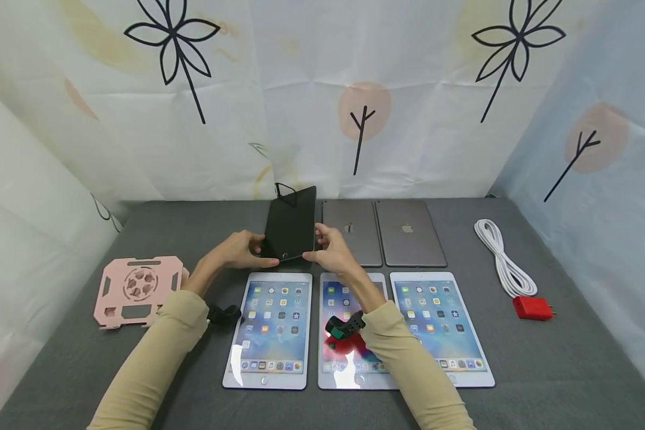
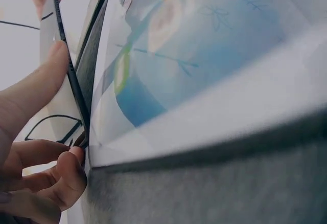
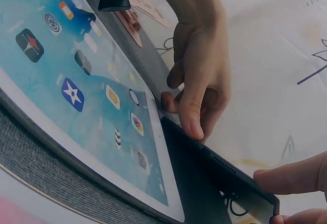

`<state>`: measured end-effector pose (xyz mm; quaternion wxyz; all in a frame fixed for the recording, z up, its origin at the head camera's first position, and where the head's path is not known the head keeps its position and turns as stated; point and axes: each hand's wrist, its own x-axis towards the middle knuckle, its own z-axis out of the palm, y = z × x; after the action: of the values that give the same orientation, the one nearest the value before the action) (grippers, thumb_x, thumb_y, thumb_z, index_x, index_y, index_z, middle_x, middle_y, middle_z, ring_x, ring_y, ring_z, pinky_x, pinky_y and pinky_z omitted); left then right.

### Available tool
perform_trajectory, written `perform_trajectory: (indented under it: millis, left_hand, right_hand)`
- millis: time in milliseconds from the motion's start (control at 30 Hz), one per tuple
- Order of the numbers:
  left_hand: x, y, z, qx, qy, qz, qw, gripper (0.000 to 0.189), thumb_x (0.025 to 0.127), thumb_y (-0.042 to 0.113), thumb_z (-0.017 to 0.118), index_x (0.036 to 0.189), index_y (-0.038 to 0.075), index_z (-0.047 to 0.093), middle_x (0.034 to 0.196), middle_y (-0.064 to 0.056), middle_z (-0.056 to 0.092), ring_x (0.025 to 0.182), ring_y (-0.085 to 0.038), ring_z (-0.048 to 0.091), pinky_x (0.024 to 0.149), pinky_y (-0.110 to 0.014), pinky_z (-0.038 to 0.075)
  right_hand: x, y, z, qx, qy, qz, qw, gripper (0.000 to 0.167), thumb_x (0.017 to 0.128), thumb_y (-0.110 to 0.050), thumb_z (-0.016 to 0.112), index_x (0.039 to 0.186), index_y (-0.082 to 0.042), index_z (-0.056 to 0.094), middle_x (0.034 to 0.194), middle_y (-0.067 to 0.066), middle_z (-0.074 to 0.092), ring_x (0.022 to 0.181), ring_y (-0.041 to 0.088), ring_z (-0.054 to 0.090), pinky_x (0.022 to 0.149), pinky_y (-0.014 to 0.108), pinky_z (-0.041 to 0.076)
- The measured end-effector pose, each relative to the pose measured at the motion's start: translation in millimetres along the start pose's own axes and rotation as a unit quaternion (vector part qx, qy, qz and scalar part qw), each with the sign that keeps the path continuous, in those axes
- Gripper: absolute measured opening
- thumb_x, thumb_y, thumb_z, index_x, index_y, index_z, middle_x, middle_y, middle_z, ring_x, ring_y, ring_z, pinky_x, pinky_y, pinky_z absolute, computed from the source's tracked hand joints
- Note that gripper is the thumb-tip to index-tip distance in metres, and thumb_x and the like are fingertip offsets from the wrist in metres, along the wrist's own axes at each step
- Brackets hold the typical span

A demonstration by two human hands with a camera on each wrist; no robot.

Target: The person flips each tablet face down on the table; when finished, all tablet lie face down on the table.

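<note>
As a patterned white curtain (image 1: pixel 301 60) closes off the far side, we work over a dark grey cloth (image 1: pixel 559 364) that bears everything else. Nearest us, three white iPads (image 1: pixel 271 334) lie face up in a row, their home screens lit. Beyond them, two grey iPads (image 1: pixel 411 248) lie side by side with their backs up. Just left of that pair we hold a black iPad (image 1: pixel 290 227), its dark screen facing us and its near edge raised; whether its far edge touches the cloth, we cannot tell. Farther left and nearer us lies a pink perforated stand (image 1: pixel 163 275).

Our left hand (image 1: pixel 240 249) grips the black iPad at its near left corner, and our right hand (image 1: pixel 333 249) grips the near right corner, each thumb at the near edge.

Well to the right lies a coiled white cable (image 1: pixel 505 257), with a red charger (image 1: pixel 533 308) at its near end.

We judge the step in hand to be setting or turning the black iPad in the back row. The next move probably calls for keeping both grips even, tipping it over if its back is to match the grey pair, and lowering it without a knock.
</note>
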<state>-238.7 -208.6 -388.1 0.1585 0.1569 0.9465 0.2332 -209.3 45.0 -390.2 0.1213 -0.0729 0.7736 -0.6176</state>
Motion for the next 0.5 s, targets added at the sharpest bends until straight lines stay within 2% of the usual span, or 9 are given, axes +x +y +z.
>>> perform_trajectory:
  millis: [200, 300, 367, 500]
  left_hand:
    - [4.8, 5.8, 6.4, -0.014, 0.001, -0.008, 0.9999, 0.092, 0.089, 0.052, 0.074, 0.150, -0.009, 0.043, 0.123, -0.021, 0.068, 0.100, -0.027, 0.061, 0.089, -0.043, 0.053]
    - [7.0, 9.5, 8.6, -0.015, 0.003, -0.006, 0.9999, 0.091, 0.089, 0.052, 0.074, 0.150, -0.009, 0.043, 0.126, -0.023, 0.068, 0.107, -0.031, 0.065, 0.093, -0.047, 0.055]
    - [8.5, 11.9, 9.5, -0.013, 0.002, -0.001, 0.9999, 0.091, 0.090, 0.052, 0.073, 0.150, -0.009, 0.043, 0.128, -0.024, 0.068, 0.114, -0.034, 0.065, 0.097, -0.049, 0.055]
    - [10.7, 16.8, 10.4, -0.013, -0.004, 0.012, 0.9998, 0.087, 0.092, 0.049, 0.071, 0.150, -0.010, 0.042, 0.131, -0.026, 0.067, 0.121, -0.039, 0.064, 0.100, -0.051, 0.054]
  right_hand:
    - [-2.5, -2.2, -4.6, 0.007, 0.002, -0.019, 0.9998, 0.081, 0.088, 0.005, 0.070, 0.159, 0.001, 0.030, 0.153, 0.023, 0.035, 0.134, 0.038, 0.039, 0.103, 0.048, 0.045]
    - [-3.6, -3.5, -6.9, 0.024, 0.002, -0.024, 0.9994, 0.081, 0.088, 0.008, 0.069, 0.159, 0.001, 0.031, 0.150, 0.022, 0.034, 0.130, 0.038, 0.044, 0.095, 0.039, 0.048]
    - [-2.9, -3.9, -8.4, 0.039, -0.001, -0.034, 0.9986, 0.079, 0.087, 0.011, 0.067, 0.158, 0.001, 0.033, 0.148, 0.024, 0.036, 0.128, 0.042, 0.050, 0.091, 0.034, 0.051]
    - [-2.9, -5.2, -11.5, 0.069, -0.012, -0.044, 0.9965, 0.079, 0.088, 0.014, 0.065, 0.159, 0.000, 0.032, 0.147, 0.028, 0.035, 0.129, 0.049, 0.056, 0.090, 0.031, 0.055]
